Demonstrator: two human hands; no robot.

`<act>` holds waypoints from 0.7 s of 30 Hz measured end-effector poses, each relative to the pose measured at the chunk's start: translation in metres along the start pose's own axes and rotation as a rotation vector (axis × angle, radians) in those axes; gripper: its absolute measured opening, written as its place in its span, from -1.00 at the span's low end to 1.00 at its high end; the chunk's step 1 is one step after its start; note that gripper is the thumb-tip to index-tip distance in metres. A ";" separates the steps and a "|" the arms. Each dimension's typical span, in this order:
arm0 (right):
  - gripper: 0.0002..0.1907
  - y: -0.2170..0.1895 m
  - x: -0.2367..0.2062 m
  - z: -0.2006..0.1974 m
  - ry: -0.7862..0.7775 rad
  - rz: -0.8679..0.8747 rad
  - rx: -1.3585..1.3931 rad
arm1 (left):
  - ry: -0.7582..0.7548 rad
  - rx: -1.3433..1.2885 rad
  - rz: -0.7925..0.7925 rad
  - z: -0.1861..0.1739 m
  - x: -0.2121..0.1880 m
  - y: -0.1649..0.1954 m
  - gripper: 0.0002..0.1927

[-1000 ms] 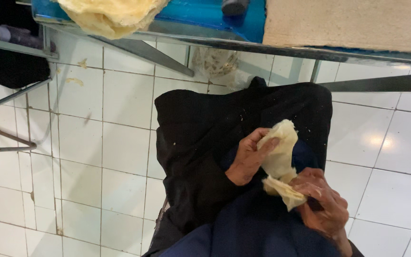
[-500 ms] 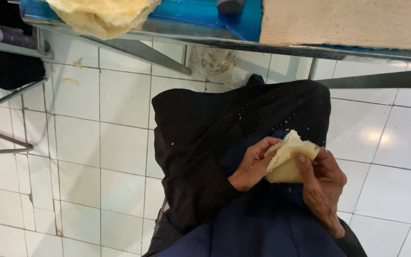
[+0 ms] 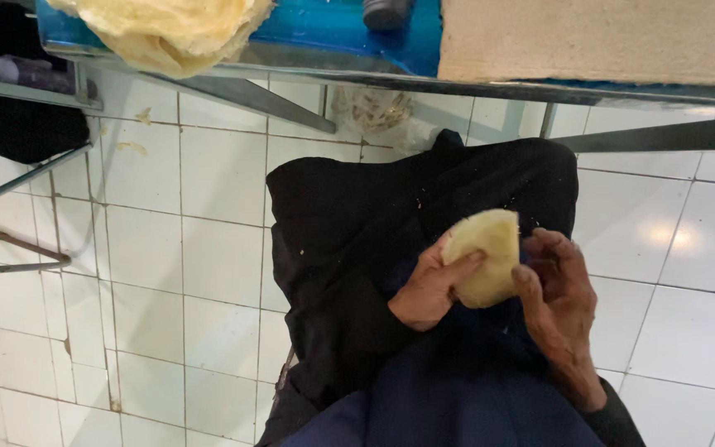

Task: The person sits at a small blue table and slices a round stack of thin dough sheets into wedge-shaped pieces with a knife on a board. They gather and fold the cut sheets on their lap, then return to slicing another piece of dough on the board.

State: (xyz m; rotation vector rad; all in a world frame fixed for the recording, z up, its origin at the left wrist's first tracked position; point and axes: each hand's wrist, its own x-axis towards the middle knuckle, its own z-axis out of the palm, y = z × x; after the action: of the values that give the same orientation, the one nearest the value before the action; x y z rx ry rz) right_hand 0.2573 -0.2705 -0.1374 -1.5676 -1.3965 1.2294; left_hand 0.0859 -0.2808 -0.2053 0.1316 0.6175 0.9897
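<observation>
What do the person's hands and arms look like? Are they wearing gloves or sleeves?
No gloves: both the left hand and the right hand are bare, with no rings or watch that I can see. A dark sleeve covers the right arm down to the wrist. The left wrist runs into dark clothing, so its sleeve is hard to pick out.

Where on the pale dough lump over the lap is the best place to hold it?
Around its lower half, from both sides: the dough lump is rounded and looks soft, and the left hand and right hand already cup it there, leaving the top bare.
</observation>
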 end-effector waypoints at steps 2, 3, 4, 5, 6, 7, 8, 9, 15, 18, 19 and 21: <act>-0.38 0.004 0.002 -0.006 -0.153 -0.005 0.034 | 0.007 -0.137 -0.050 0.000 -0.003 0.009 -0.54; -0.35 0.006 0.003 -0.007 -0.226 -0.022 -0.016 | 0.010 -0.156 -0.064 0.000 -0.006 0.012 -0.54; -0.32 0.009 0.003 -0.007 -0.298 -0.040 -0.066 | 0.012 -0.175 -0.079 0.000 -0.008 0.015 -0.54; -0.29 0.012 0.002 -0.005 -0.284 -0.038 -0.102 | 0.013 -0.193 -0.094 0.000 -0.010 0.018 -0.54; -0.25 0.014 0.001 -0.001 -0.269 -0.038 -0.138 | 0.010 -0.208 -0.087 0.000 -0.011 0.019 -0.54; -0.21 0.016 -0.001 0.002 -0.255 -0.037 -0.174 | 0.008 -0.224 -0.079 0.001 -0.012 0.020 -0.54; -0.25 0.017 -0.003 0.005 -0.200 -0.061 -0.224 | 0.007 -0.241 -0.072 0.001 -0.013 0.020 -0.54; -0.29 0.018 -0.005 0.008 -0.146 -0.085 -0.274 | 0.018 -0.242 -0.037 0.001 -0.013 0.019 -0.54; -0.41 0.013 -0.023 0.015 -0.077 -0.108 -0.259 | 0.057 -0.221 0.095 -0.002 -0.002 0.009 -0.62; -0.37 0.013 -0.025 0.020 -0.105 -0.223 -0.273 | 0.145 -0.260 0.075 -0.001 0.009 0.003 -0.60; -0.34 0.014 -0.026 0.022 -0.111 -0.275 -0.295 | 0.167 -0.288 0.057 -0.001 0.012 0.002 -0.58; -0.25 0.015 -0.026 0.023 -0.180 -0.296 -0.355 | 0.168 -0.297 0.059 -0.001 0.016 0.001 -0.54</act>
State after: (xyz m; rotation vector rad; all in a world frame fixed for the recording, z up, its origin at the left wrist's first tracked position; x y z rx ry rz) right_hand 0.2410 -0.3009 -0.1538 -1.4294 -1.9710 1.0008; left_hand 0.0911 -0.2673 -0.2129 -0.1986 0.6148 1.1456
